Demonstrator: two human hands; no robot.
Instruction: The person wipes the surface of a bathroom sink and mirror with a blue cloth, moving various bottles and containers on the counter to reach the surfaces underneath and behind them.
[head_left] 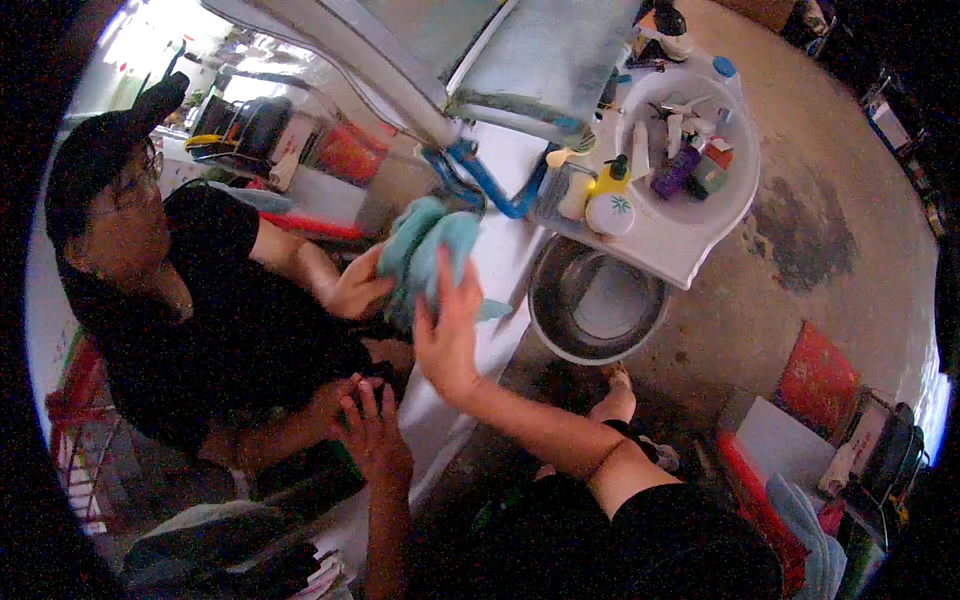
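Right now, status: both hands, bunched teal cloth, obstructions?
Left hand open, near co-worker's forearm. Right hand blurred at bunched teal cloth, grip unclear. Co-worker's hand on cloth's left, possibly obstructing.

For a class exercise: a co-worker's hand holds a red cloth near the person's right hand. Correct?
Not quite: the cloth is teal, not red, as the head view shows. The co-worker's hand does hold it near the person's right hand.
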